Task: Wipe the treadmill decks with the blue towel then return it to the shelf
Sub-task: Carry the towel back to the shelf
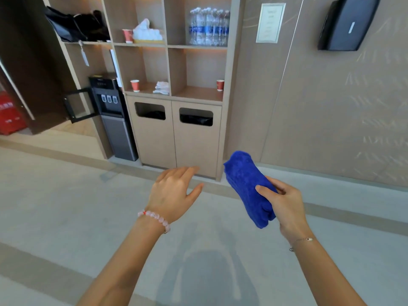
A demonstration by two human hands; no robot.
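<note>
Shelf (167,47) compartments, top row: black bags (75,25) at left; red cup (127,36) beside a heap of white cloths (146,32) in the middle; pack of water bottles (208,27) at right. Row below: second red cup (135,85) and a crumpled white cloth (162,87) share the middle compartment; third red cup (220,85) stands at the right front corner of the right compartment. Two bin openings (150,111) in the cabinet doors underneath each show a black liner; contents not visible.

Blue towel (242,180), folded thick, is in the air before the cabinet, gripped by the right hand (284,202), thumb on top, fingers curled round it. Left hand (172,191) hovers palm down, fingers straight, holding nothing.

Framed notice (270,23): text blurred. Red object (10,113) cut off at the left edge.
</note>
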